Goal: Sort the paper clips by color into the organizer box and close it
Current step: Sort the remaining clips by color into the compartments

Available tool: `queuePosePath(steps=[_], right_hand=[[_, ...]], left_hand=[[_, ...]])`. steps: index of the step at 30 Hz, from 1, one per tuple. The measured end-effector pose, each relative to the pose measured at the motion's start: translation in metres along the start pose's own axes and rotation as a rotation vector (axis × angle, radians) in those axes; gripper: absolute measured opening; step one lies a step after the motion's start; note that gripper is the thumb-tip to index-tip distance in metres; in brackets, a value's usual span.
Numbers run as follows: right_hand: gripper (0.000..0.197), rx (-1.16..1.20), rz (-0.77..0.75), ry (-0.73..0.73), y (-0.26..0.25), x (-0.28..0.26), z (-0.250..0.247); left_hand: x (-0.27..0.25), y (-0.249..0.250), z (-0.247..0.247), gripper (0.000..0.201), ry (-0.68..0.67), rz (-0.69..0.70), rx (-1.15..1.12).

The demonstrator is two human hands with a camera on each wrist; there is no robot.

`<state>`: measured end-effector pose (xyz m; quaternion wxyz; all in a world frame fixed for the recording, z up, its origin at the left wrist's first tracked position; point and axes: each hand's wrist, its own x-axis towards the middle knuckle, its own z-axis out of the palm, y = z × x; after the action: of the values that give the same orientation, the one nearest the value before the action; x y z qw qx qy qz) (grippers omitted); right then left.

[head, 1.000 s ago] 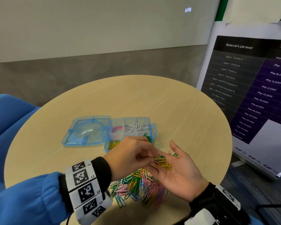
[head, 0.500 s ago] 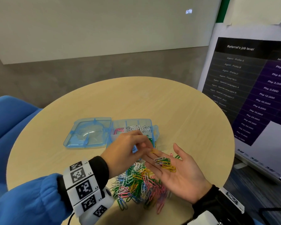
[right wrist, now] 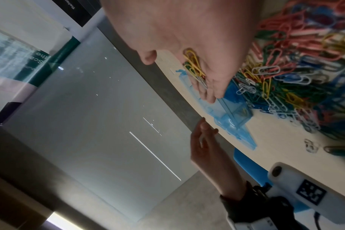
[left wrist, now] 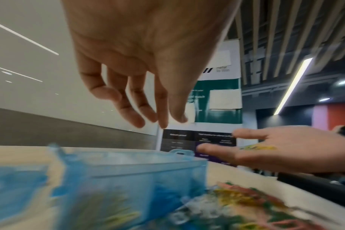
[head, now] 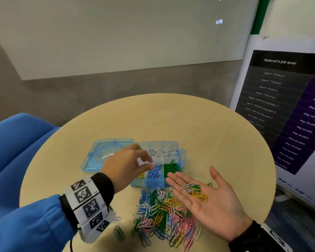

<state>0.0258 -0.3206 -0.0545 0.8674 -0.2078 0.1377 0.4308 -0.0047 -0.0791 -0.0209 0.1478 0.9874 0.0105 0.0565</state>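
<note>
A person sorts paper clips at a round table [head: 216, 135]. The left hand [head: 125, 166] hovers over the left side of the open box [head: 183, 157], fingers loosely spread and holding nothing, as the left-wrist view shows. The right hand [head: 211, 200] lies palm up just right of the box, fingers straight, carrying a small bunch of clips [head: 195, 191] in yellow, white and green on the palm without closing round them. The clear blue box stands near the table's middle with its lid [head: 105, 151] folded flat to the left. White clips [head: 163, 151] fill a far compartment, green clips [head: 172, 168] a near right one and blue clips [head: 155, 172] the one beside it; some yellow shows under the left hand. A mixed pile [head: 162, 217] of clips lies on the table just in front of the box, partly under the right hand. A printed poster [head: 287, 106] stands to the right of the table.
</note>
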Motion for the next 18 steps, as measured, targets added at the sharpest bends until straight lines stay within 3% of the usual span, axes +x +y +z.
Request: queuePosePath(steps=[4,9,13,18], right_hand=[[0.082,-0.047,-0.012,0.012,0.005,-0.001,0.001],[0.080,-0.073,-0.008,-0.042,0.009,-0.005,0.007],[0.082,-0.038,0.000,-0.100,0.009,-0.005,0.006],[0.080,-0.053,-0.037,-0.075,0.010,-0.001,0.000]], left_hand=[[-0.014,0.048,0.001,0.028,0.063,0.281,-0.143],[-0.018,0.077,0.020,0.032,0.117,0.571,0.105],[-0.016,0.081,0.031,0.025,0.152,0.656,0.177],[-0.014,0.083,0.037,0.024,0.139,0.662,0.274]])
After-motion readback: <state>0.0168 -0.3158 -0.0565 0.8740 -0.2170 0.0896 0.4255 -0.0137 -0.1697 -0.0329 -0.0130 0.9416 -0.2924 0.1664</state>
